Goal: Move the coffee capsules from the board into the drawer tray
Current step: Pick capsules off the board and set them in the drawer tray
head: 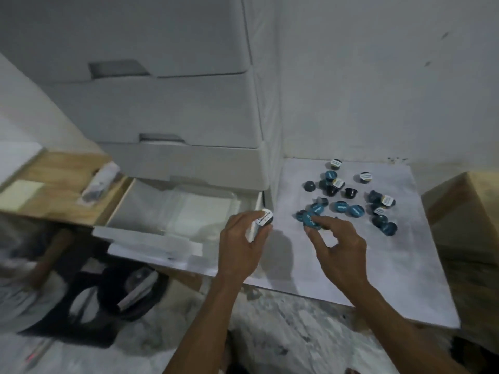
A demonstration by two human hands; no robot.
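Several dark coffee capsules [348,209] with teal or white lids lie scattered on a white board [383,265] on the floor. My left hand [240,249] grips white-lidded capsules [263,221] at the right edge of the open bottom drawer. Inside the drawer sits a clear plastic tray [199,209]. My right hand [337,244] reaches over the board's near-left cluster, its fingertips touching a teal-lidded capsule [310,220]; whether it grips that capsule is unclear.
A white drawer unit [189,109] stands behind the open drawer. A wooden drawer [62,184] sticks out at the left. A cardboard box [467,211] borders the board on the right. A black stand with cups [116,295] sits on the floor at lower left.
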